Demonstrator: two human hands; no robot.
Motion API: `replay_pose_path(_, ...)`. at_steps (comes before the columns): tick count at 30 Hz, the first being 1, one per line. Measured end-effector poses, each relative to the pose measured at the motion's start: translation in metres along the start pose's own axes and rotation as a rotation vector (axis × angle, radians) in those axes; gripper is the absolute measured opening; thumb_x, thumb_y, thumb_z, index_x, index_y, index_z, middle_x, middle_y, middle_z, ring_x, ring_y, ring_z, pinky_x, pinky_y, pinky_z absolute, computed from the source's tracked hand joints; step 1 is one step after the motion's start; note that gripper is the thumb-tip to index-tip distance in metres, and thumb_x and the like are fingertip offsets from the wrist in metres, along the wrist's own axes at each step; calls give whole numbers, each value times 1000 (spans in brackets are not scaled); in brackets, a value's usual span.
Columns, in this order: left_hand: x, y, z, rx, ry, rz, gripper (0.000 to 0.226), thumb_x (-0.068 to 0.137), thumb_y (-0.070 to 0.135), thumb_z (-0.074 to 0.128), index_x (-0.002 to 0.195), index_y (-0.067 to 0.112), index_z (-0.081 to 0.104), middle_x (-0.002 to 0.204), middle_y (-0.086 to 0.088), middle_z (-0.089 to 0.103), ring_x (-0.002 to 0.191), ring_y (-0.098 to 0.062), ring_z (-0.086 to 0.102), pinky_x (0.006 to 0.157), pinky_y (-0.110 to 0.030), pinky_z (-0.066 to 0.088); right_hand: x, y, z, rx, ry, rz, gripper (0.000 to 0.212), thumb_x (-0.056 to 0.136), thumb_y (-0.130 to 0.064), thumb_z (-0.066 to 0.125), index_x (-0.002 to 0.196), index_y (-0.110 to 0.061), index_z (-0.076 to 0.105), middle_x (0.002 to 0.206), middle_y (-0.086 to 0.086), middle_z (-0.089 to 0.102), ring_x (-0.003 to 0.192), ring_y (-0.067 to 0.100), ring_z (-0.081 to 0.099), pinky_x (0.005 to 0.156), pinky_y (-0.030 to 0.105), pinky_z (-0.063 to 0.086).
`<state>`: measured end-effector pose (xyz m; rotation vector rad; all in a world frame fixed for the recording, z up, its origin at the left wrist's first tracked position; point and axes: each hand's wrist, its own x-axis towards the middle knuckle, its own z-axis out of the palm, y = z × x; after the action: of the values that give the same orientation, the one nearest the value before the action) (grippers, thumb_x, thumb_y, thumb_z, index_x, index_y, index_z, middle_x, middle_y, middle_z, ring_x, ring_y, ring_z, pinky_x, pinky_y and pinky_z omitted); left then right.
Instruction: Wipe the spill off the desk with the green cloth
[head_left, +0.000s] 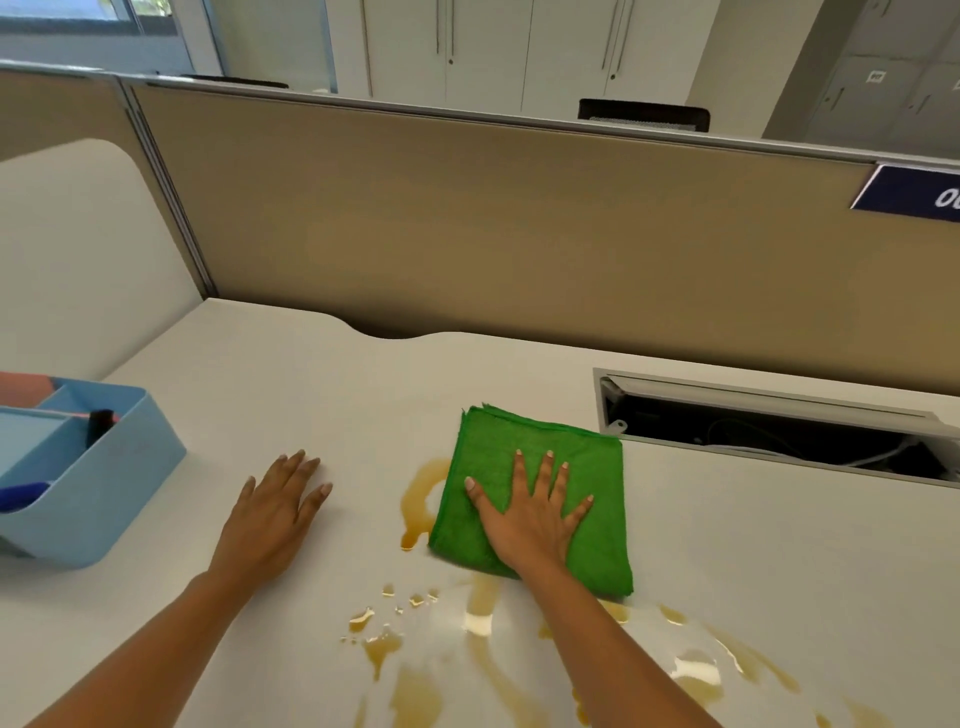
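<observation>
The right hand (530, 514) lies flat, fingers spread, pressing the folded green cloth (535, 493); the left hand (272, 509) rests spread on the surface (311, 395). Best to keep even pressure and draw the cloth near — through the brown spill (415, 660) — overlapping strokes, not pushing liquid outward.

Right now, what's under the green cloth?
The green cloth lies flat on the desk under the right hand. Brown spill pokes out at its left edge. Anything directly beneath is covered.

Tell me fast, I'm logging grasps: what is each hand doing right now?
Left hand: open, flat on the desk, holding nothing.
Right hand: open, fingers spread, pressing flat on the green cloth, not gripping it.
</observation>
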<state>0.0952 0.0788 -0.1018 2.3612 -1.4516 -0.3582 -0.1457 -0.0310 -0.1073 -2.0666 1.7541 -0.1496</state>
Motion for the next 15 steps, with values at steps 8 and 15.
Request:
replay_pose_path(8, -6, -2, 9, 11, 13, 24, 53, 95, 41, 26, 144, 24, 17, 157, 2, 11, 145, -12, 4, 119, -36, 1, 23, 0, -33, -147, 25, -480, 51, 89, -42, 41, 136, -24, 37, 155, 3, 21, 142, 21, 18, 114, 49, 17)
replay_pose_path(15, -4, -7, 14, 54, 42, 21, 54, 95, 43, 24, 145, 25, 15, 157, 3, 11, 145, -12, 4, 119, -36, 1, 37, 23, -12, -311, -59, -649, 61, 84, -71, 16, 140, -52, 2, 158, -10, -5, 145, 13, -9, 112, 55, -13)
